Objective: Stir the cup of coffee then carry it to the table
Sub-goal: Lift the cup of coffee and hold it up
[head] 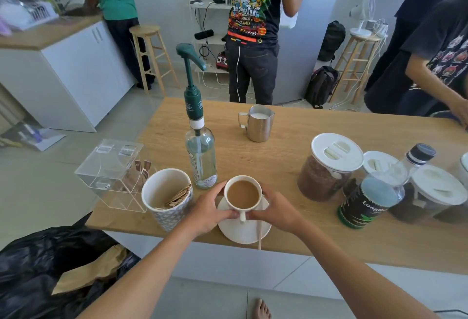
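A white cup [242,194] of milky coffee stands on a white saucer [243,231] near the front edge of the wooden counter [291,156]. My left hand [210,211] curls round the cup's left side and my right hand [276,211] curls round its right side; the fingertips meet near the small handle facing me. A wooden stir stick [259,234] lies on the saucer's right part and juts over its front rim.
A pump bottle [200,151] stands just behind the cup, a white pot of wooden sticks [166,196] and a clear box [114,174] to the left, a steel milk jug [258,122] further back, several jars [329,167] to the right. Three people stand around. A black bag [45,268] lies at lower left.
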Demonstrator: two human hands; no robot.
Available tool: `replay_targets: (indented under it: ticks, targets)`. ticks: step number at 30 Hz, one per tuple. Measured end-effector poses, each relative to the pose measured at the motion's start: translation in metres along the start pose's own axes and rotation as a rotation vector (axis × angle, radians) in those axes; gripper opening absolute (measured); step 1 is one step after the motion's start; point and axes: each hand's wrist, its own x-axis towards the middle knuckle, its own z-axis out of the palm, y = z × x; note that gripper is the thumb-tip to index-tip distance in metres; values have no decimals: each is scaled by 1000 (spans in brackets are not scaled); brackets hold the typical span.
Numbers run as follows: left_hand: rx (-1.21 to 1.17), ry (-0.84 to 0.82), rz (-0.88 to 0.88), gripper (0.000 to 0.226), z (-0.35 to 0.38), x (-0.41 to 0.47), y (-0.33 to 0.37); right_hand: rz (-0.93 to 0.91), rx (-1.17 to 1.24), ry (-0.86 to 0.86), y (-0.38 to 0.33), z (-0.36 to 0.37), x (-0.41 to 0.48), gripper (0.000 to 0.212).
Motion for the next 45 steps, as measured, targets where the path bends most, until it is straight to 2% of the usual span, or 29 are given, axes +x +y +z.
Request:
replay_targets:
  ticks: [4,8,13,16,25,33,38,45]
  targets:
    - [-24,1,18,73,-13,-5,23,-28,4,-28,-18,-11,5,66]
    - [-72,37,67,76,-25,-11,47,-71,16,-24,-41,-23,7,64]
    - [-105,49,146,70,-38,-16,79,-120,11,-7,-69,-37,8,76]
    - [-138,52,191,70,-49,-18,95,-168,19,2,-87,-43,9,75]
    - [-82,-20,254,71,-96,-23,138,-278,-11,33,-138,-48,10,63]
    - [-60,-82,272,72,-126,-21,156,-349,-2,44,-164,-43,18,75]
    - [-40,-157,275,64,-140,-20,164,-350,9,61,-171,-40,23,89]
    - [-37,-193,280,66,-151,-17,172,-385,-18,101,-182,-37,25,81]
